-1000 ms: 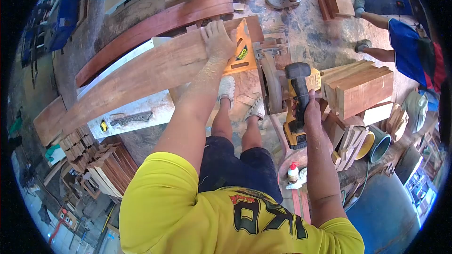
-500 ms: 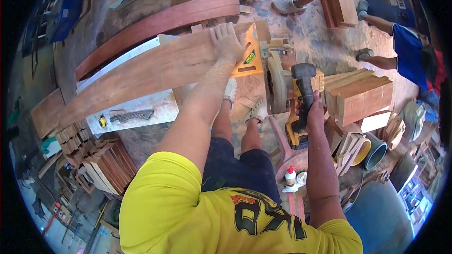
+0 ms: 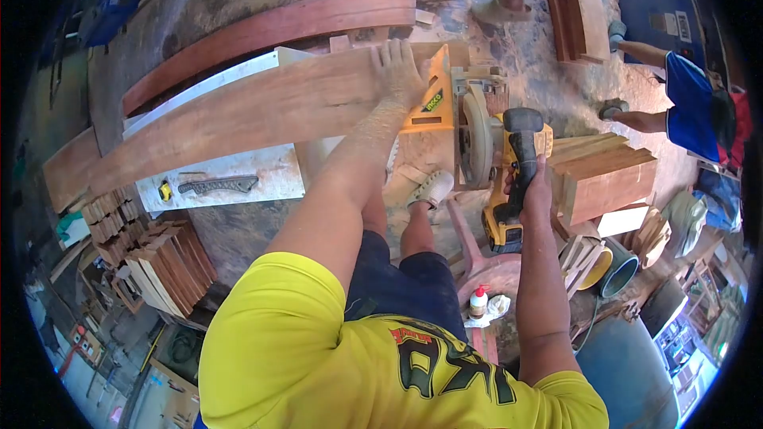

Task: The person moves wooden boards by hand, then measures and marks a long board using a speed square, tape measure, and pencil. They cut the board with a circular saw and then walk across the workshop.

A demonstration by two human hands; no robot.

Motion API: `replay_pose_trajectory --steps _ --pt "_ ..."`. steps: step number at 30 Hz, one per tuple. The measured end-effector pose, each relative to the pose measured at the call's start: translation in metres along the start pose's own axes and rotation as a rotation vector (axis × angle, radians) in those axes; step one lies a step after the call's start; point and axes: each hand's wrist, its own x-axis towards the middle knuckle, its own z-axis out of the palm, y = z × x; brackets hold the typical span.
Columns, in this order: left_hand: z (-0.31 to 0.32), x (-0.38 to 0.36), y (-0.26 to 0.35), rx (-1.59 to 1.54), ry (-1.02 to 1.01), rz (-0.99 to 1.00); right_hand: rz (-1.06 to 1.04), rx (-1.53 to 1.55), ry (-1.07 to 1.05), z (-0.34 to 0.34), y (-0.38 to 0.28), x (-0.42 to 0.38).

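My left hand (image 3: 397, 75) lies with fingers spread on a long curved wooden board (image 3: 238, 115), its palm side beside an orange triangular square (image 3: 437, 95). The square rests across the board near its right end. My right hand (image 3: 537, 191) is wrapped round the black handle of a yellow and black circular saw (image 3: 509, 159). The saw's round guard and base stand just right of the square. The saw's blade is hidden. Under the board is a white panel (image 3: 278, 175) that carries a dark-handled handsaw (image 3: 218, 184) and a small yellow tape measure (image 3: 165, 191).
A reddish curved board (image 3: 270, 40) lies beyond. Stacked timber blocks (image 3: 612, 183) are at the right, more wood pieces (image 3: 171, 270) at the lower left. A glue bottle (image 3: 478, 302) stands on a round stool (image 3: 501, 274). Two other people's legs (image 3: 642, 121) show at the upper right.
The view has shifted slightly. My hands keep their places on the board and the saw. At the top, another person's foot and leg have moved a little to the right.
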Motion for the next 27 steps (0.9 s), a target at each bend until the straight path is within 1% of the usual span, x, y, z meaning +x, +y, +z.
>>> replay_pose_trajectory --steps 2,6,11,18,27 --pt "-0.002 0.000 0.000 -0.063 -0.031 0.000 -0.005 0.001 -0.012 0.000 -0.001 0.003" --pt "-0.002 0.000 0.000 -0.055 -0.018 -0.008 -0.010 -0.022 -0.015 0.002 -0.006 0.005" --pt "-0.006 0.002 0.000 -0.075 -0.070 -0.017 -0.032 -0.037 -0.026 0.008 -0.015 0.005" --pt "-0.008 0.002 0.001 -0.065 -0.077 -0.021 -0.037 -0.014 -0.012 0.019 -0.029 0.003" --pt "-0.002 0.000 0.000 -0.083 0.002 -0.011 -0.052 0.016 -0.054 0.023 -0.036 0.013"
